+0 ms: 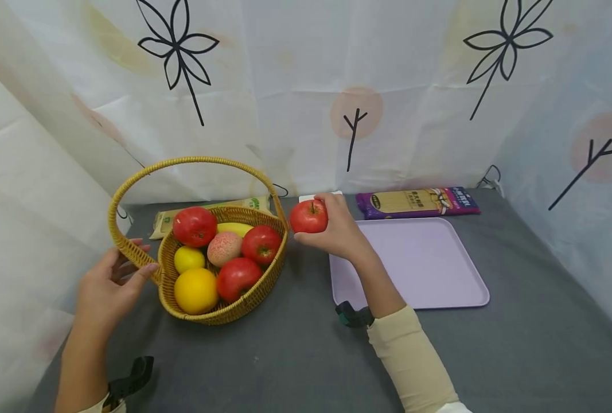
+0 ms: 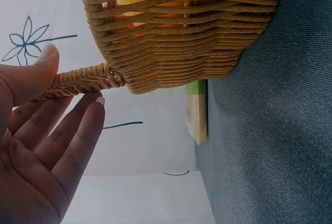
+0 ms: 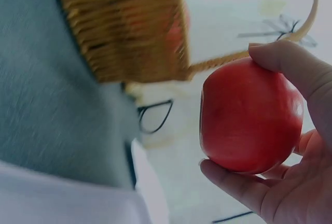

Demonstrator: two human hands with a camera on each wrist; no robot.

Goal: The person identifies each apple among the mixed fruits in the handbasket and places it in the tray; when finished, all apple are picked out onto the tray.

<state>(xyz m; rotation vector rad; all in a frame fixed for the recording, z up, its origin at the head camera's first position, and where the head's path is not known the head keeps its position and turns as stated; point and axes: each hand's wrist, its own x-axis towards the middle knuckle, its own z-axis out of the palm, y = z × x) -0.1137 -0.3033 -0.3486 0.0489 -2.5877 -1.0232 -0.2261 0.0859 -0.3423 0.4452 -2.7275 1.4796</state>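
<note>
My right hand (image 1: 339,226) grips a red apple (image 1: 309,216) by its sides, just off the right rim of a wicker basket (image 1: 251,301). In the right wrist view, the thumb and fingers are around the apple (image 3: 251,115), with the basket behind it. At the basket's left, my left hand (image 1: 106,287) holds the foot of the arched handle (image 1: 197,160) between thumb and fingers. Inside the basket lie red apples (image 1: 240,279), an orange (image 1: 196,291), a yellow lemon (image 1: 188,259), a pinkish peach-like fruit (image 1: 225,248), a banana (image 1: 235,228) and a large red fruit (image 1: 194,226).
A pale lilac tray (image 1: 414,264) lies to the right, partly beneath my right forearm. Behind it is a purple noodle packet (image 1: 418,203). Another packet (image 1: 162,223) sits behind the basket. Printed white curtains (image 1: 306,137) hang at the back and sides of the grey tabletop (image 1: 295,350).
</note>
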